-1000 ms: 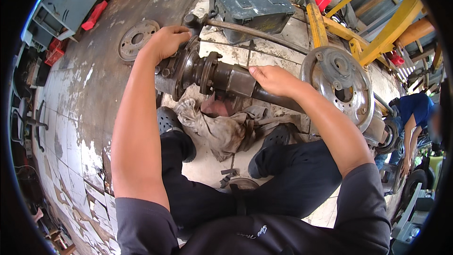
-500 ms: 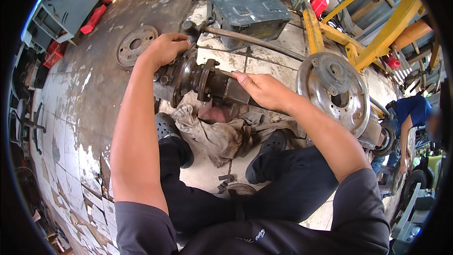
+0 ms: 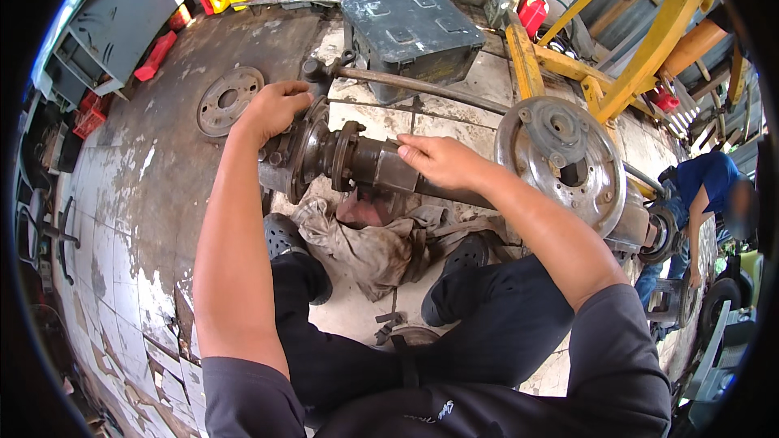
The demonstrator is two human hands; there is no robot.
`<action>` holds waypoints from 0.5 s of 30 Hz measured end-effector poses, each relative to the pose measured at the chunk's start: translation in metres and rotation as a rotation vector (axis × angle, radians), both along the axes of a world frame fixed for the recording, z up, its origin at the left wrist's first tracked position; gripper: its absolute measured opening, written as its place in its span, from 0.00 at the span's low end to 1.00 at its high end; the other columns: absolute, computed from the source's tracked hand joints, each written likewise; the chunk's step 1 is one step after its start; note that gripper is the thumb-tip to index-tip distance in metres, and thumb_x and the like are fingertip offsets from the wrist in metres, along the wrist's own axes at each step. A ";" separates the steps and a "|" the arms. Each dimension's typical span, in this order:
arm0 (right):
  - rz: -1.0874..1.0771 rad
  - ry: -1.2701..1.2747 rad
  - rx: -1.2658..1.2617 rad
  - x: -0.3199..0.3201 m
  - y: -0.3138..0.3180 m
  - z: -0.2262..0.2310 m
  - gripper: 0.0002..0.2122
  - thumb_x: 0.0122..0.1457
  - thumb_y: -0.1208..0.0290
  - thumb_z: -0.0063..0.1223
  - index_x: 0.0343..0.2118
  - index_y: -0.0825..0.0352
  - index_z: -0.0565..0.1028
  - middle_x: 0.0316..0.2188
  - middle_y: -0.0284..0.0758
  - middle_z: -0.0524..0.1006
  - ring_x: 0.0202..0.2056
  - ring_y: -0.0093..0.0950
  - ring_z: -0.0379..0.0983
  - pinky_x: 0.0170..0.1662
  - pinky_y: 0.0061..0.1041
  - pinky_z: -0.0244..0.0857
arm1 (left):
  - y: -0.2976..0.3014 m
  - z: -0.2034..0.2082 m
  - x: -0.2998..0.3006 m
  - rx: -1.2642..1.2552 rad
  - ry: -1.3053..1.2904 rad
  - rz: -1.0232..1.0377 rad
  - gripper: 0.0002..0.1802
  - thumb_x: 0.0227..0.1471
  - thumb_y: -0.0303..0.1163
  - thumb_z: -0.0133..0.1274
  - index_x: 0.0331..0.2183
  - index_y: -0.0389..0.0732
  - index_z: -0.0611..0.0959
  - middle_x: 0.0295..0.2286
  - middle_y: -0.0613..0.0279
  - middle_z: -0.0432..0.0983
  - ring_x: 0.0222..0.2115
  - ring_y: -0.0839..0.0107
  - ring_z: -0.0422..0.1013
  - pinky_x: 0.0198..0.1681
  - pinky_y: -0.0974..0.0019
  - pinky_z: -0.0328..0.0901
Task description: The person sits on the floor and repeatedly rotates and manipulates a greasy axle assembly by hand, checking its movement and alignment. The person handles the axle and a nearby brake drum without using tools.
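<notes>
A greasy vehicle axle housing (image 3: 383, 164) with flanged joints lies across in front of me. My left hand (image 3: 280, 109) is at its left end, over the round flanged knuckle (image 3: 312, 142). The fingers there are bent and closed, their tips near the flange's upper edge; what they hold is hidden. My right hand (image 3: 446, 162) is closed round the axle tube further right, thumb along the top, other fingers mostly hidden on the far side. Beyond the tube runs a long steel rod (image 3: 422, 86) with a ball joint at its left end. A round metal backing plate (image 3: 560, 166) stands at right.
A crumpled dirty rag (image 3: 365, 255) lies beneath the axle between my feet. Past the rod stands a dark lidded box (image 3: 412, 28). A steel disc (image 3: 230, 100) lies on the floor at left. A yellow frame (image 3: 596, 81) rises at right, where another person (image 3: 704, 182) bends down.
The whole view has shifted slightly, so the axle sits a little further left and lower in the picture. Both hands stay at much the same places on the axle.
</notes>
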State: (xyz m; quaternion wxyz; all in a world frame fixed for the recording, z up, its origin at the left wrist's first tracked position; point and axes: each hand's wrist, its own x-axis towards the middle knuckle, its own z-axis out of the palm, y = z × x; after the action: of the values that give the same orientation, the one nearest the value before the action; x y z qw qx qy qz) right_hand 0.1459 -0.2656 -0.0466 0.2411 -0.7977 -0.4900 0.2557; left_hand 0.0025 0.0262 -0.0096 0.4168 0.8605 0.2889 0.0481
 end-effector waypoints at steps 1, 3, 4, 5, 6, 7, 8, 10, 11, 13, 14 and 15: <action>-0.001 0.013 -0.009 0.005 0.000 -0.002 0.30 0.67 0.47 0.40 0.60 0.69 0.69 0.56 0.48 0.73 0.57 0.46 0.70 0.61 0.35 0.62 | 0.000 -0.001 -0.001 -0.017 -0.019 0.005 0.28 0.54 0.43 0.57 0.53 0.37 0.80 0.49 0.49 0.79 0.50 0.59 0.73 0.55 0.61 0.63; -0.022 0.060 -0.002 0.016 0.002 -0.007 0.29 0.66 0.49 0.43 0.62 0.69 0.67 0.56 0.48 0.74 0.57 0.44 0.71 0.61 0.33 0.62 | 0.002 0.000 -0.002 0.011 -0.003 -0.006 0.28 0.54 0.43 0.57 0.52 0.37 0.80 0.49 0.49 0.78 0.50 0.58 0.73 0.56 0.61 0.63; -0.033 0.083 0.003 0.020 0.002 -0.011 0.30 0.66 0.50 0.45 0.62 0.69 0.66 0.56 0.48 0.74 0.57 0.43 0.71 0.60 0.32 0.62 | 0.002 0.001 -0.003 0.027 0.005 -0.012 0.28 0.54 0.43 0.57 0.52 0.37 0.80 0.49 0.49 0.78 0.50 0.58 0.73 0.56 0.61 0.63; -0.059 0.139 0.020 0.023 0.002 -0.015 0.30 0.65 0.52 0.47 0.63 0.69 0.65 0.55 0.49 0.74 0.56 0.41 0.72 0.60 0.31 0.62 | 0.002 0.001 -0.003 0.019 0.011 -0.004 0.27 0.54 0.42 0.57 0.52 0.38 0.80 0.49 0.50 0.78 0.51 0.59 0.72 0.56 0.62 0.62; -0.086 0.194 0.036 0.026 0.002 -0.020 0.30 0.64 0.53 0.48 0.64 0.69 0.64 0.55 0.49 0.75 0.56 0.40 0.72 0.59 0.30 0.62 | 0.001 0.001 -0.003 0.012 0.016 0.004 0.26 0.55 0.42 0.56 0.52 0.39 0.81 0.49 0.51 0.78 0.51 0.60 0.72 0.57 0.62 0.61; -0.114 0.246 0.050 0.030 0.001 -0.027 0.30 0.64 0.55 0.50 0.64 0.69 0.63 0.55 0.49 0.75 0.56 0.38 0.73 0.59 0.29 0.62 | 0.000 0.001 -0.002 0.002 0.018 0.010 0.26 0.55 0.42 0.56 0.52 0.40 0.81 0.49 0.52 0.78 0.52 0.62 0.71 0.57 0.63 0.61; -0.117 0.246 0.099 0.035 0.000 -0.036 0.31 0.62 0.59 0.52 0.65 0.69 0.62 0.53 0.48 0.76 0.55 0.36 0.73 0.57 0.28 0.64 | -0.001 0.001 -0.001 0.006 0.021 0.006 0.26 0.55 0.43 0.56 0.52 0.40 0.81 0.49 0.52 0.78 0.52 0.62 0.71 0.57 0.63 0.61; -0.152 0.285 0.154 0.039 0.000 -0.047 0.31 0.61 0.61 0.53 0.65 0.70 0.62 0.52 0.47 0.77 0.54 0.35 0.74 0.57 0.28 0.64 | 0.000 0.003 -0.002 0.014 0.030 0.005 0.26 0.55 0.43 0.56 0.52 0.41 0.81 0.49 0.52 0.78 0.52 0.61 0.71 0.57 0.63 0.61; -0.171 0.304 0.182 0.041 -0.001 -0.052 0.31 0.61 0.61 0.53 0.65 0.71 0.61 0.52 0.47 0.78 0.53 0.35 0.74 0.56 0.28 0.65 | -0.001 0.003 -0.002 0.016 0.029 0.006 0.26 0.55 0.43 0.56 0.52 0.41 0.81 0.49 0.53 0.78 0.52 0.61 0.71 0.57 0.63 0.61; -0.213 0.262 0.182 0.041 -0.006 -0.058 0.28 0.62 0.63 0.53 0.64 0.70 0.64 0.50 0.45 0.79 0.51 0.34 0.75 0.55 0.28 0.65 | -0.003 0.005 -0.001 0.021 0.026 0.005 0.26 0.55 0.43 0.56 0.52 0.41 0.81 0.50 0.53 0.78 0.52 0.61 0.71 0.57 0.63 0.61; -0.236 0.240 0.182 0.041 -0.009 -0.060 0.27 0.62 0.64 0.52 0.63 0.69 0.66 0.49 0.45 0.79 0.50 0.33 0.76 0.55 0.28 0.65 | -0.004 0.006 0.000 0.021 0.027 0.002 0.25 0.55 0.43 0.56 0.52 0.42 0.82 0.50 0.53 0.78 0.52 0.61 0.71 0.57 0.63 0.61; -0.189 0.246 0.116 0.043 -0.009 -0.056 0.25 0.63 0.65 0.52 0.61 0.68 0.68 0.48 0.44 0.80 0.50 0.33 0.76 0.55 0.29 0.66 | -0.005 0.006 0.002 0.021 0.027 0.000 0.25 0.55 0.43 0.56 0.52 0.42 0.82 0.50 0.53 0.78 0.52 0.61 0.71 0.57 0.63 0.61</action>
State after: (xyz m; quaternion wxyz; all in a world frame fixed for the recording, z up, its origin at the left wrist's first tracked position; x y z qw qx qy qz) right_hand 0.1886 -0.2747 -0.1025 0.3678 -0.7876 -0.3936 0.2991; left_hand 0.0041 0.0213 -0.0035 0.4037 0.8655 0.2939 0.0393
